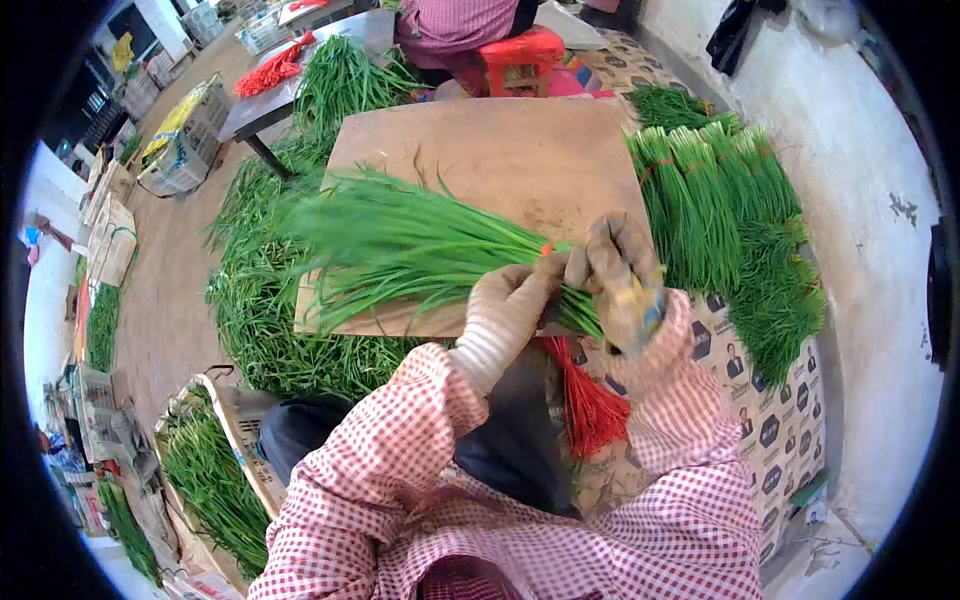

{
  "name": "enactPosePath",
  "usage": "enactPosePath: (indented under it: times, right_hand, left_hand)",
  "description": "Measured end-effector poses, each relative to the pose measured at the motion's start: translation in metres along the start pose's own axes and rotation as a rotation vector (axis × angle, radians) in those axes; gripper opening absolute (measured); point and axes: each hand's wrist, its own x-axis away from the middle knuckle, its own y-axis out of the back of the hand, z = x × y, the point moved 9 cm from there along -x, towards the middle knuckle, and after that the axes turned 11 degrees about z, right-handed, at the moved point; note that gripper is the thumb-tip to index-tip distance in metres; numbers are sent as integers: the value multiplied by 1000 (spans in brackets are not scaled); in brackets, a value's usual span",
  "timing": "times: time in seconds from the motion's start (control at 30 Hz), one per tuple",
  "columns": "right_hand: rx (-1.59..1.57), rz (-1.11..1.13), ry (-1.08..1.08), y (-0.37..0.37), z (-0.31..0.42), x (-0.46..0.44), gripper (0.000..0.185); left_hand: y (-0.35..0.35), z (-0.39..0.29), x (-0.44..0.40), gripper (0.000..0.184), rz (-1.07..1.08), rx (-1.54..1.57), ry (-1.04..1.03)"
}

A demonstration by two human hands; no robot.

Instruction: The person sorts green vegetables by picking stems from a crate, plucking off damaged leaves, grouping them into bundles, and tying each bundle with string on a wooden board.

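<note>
A bunch of green garlic chives lies across the brown board, its leaves fanned to the left and somewhat blurred. An orange-red tie shows around the stems near their right end. My left hand, in a pale work glove, is closed on the bunch just below this tie. Over the stem ends at the board's right edge is my right hand, also gloved, with curled fingers. Whether those fingers pinch the tie or the stems is hidden. Red ties hang in a bundle below the board's front edge.
Bundled chives lie on printed sheeting along the right wall. Loose greens are heaped left of the board. A crate of chives stands at lower left. Ahead, a person sits by a red stool and a metal table.
</note>
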Motion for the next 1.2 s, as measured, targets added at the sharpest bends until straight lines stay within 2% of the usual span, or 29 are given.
enactPosePath:
  times: [0.07, 0.1, 0.13, 0.2, 0.23, 0.3, 0.33, 0.37, 0.43, 0.47, 0.5, 0.57, 0.63, 0.67, 0.7, 0.73, 0.77, 0.8, 0.83, 0.87, 0.9, 0.93, 0.97, 1.0, 1.07, 1.1, 1.17, 1.2]
  right_hand:
    - [-80, -169, 20, 48, -54, -16, 14]
    - [-70, -163, 23, 57, -59, -26, 14]
    - [-157, -179, 3, 67, -63, -40, 10]
    - [-321, -183, -104, 87, -75, -59, 5]
    - [-313, -185, -94, 90, -65, -62, 5]
    - [-260, -105, -70, 84, -42, -72, 5]
    - [-108, -137, -92, 88, -35, -71, 21]
    - [-113, -142, -97, 86, -29, -77, 21]
    - [-201, -235, -702, 84, -66, -75, 45]
    - [273, 65, -649, 70, -62, -85, 58]
    - [764, 270, -509, 55, -55, -93, 71]
    - [1457, 553, -688, 31, -57, -72, 84]
    - [1569, 551, -615, 35, -62, -76, 88]
    - [1675, 547, -544, 36, -62, -80, 92]
    - [1668, 544, -548, 37, -58, -80, 92]
    - [1544, 627, -581, 33, -56, -78, 90]
    - [1419, 703, -613, 31, -56, -73, 89]
    - [1417, 694, -620, 43, -54, -71, 89]
    - [1314, 657, -491, 50, -45, -72, 82]
    - [1212, 615, -362, 53, -34, -74, 74]
    - [1214, 601, -369, 45, -22, -72, 74]
    - [1440, 635, -518, 44, -19, -66, 66]
    - [1667, 665, -671, 44, -19, -62, 58]
    - [1794, 608, -781, 48, -23, -61, 48]
    - [1877, 611, -738, 44, -21, -67, 37]
    - [1896, 608, -701, 42, -21, -73, 34]
    - [1947, 607, -756, 53, -23, -83, 30]
    - [1964, 658, -739, 53, -24, -86, 28]
  left_hand:
    - [5, 50, -38, 34, -46, -198, 168]
    - [10, 63, -58, 34, -45, -189, 159]
    - [9, 70, -77, 30, 6, -102, 123]
    - [-26, 34, -33, 25, 32, 445, 377]
    - [-23, 17, -29, 25, 117, 414, 296]
    - [2, 17, -31, 29, 127, 267, 113]
    - [10, 29, -28, 29, 130, 265, 116]
    - [20, 46, -21, 32, 115, 194, 181]
    - [33, 62, -13, 36, 101, 118, 246]
    - [33, 68, -10, 36, 143, 108, 311]
    - [31, 74, -8, 36, 186, 97, 375]
    - [30, 71, -9, 36, 206, 110, 406]
    - [27, 65, -9, 35, 224, 118, 427]
    - [26, 56, -10, 35, 261, -143, 356]
    - [22, 50, -8, 35, 298, -403, 285]
    - [10, 22, -3, 39, 277, -657, -35]
    - [11, 16, -3, 39, 287, -657, -30]
    - [-1, -25, 3, 42, 302, -963, -343]
    - [-14, -53, 13, 45, 306, -1253, -672]
    - [-10, -63, 12, 59, 247, -1315, -890]
    - [-10, -75, 6, 78, 247, -1338, -916]
    - [-16, -78, -4, 101, 242, -1483, -856]
    - [-19, -83, -15, 101, 250, -1479, -865]
    - [-25, -72, -35, 107, 330, -1665, -750]
    - [-32, -54, -61, 117, 445, -1961, -544]
    - [-37, -58, -66, 117, 447, -1960, -549]
    - [-29, -43, -81, 114, 578, -1935, -141]
    - [-28, -48, -79, 110, 497, -1918, -193]
